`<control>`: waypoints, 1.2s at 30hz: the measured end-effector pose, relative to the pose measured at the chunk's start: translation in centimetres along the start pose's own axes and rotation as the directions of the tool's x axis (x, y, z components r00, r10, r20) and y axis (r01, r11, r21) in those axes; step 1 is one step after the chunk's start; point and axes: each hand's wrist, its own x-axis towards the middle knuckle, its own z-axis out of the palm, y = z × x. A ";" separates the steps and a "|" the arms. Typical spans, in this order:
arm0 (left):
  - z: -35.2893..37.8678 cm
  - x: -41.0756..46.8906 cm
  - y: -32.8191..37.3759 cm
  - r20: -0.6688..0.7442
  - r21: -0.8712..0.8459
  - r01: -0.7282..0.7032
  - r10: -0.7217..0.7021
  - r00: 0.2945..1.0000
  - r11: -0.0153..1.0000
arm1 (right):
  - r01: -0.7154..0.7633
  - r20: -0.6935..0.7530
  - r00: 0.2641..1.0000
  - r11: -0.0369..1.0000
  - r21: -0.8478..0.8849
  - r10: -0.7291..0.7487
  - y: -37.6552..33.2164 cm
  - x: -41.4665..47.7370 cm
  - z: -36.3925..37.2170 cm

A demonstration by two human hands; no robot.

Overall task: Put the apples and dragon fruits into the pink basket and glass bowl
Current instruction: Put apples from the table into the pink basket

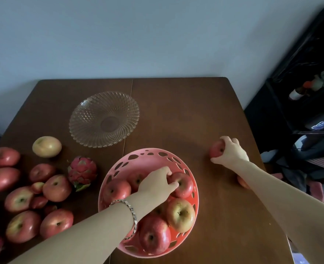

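Left hand (158, 182) gripping an apple (184, 184) inside the basket (138, 159) at the tabletop's near edge, right hand (231, 152) clasping another apple (216, 149) near its right edge

Scene is dimly lit w/ soft, cool light; faint shadow is cast on table (176, 111) near right hand (230, 151). Edges are bent by wide-angle distortion, slight softness is seen throughout

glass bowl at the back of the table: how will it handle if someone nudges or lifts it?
The glass bowl looks rigid and likely breakable, being clear cut glass. Wide, shallow and empty, it would probably slide across the wooden table rather than tip. The ridged rim may give fingers some grip.
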 end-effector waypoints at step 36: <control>-6.3 -1.2 -3.2 -0.180 -0.080 -0.106 0.090 0.980 0.991 | 0.302 -0.097 0.952 0.941 0.151 -0.290 -3.1 -7.9 -2.6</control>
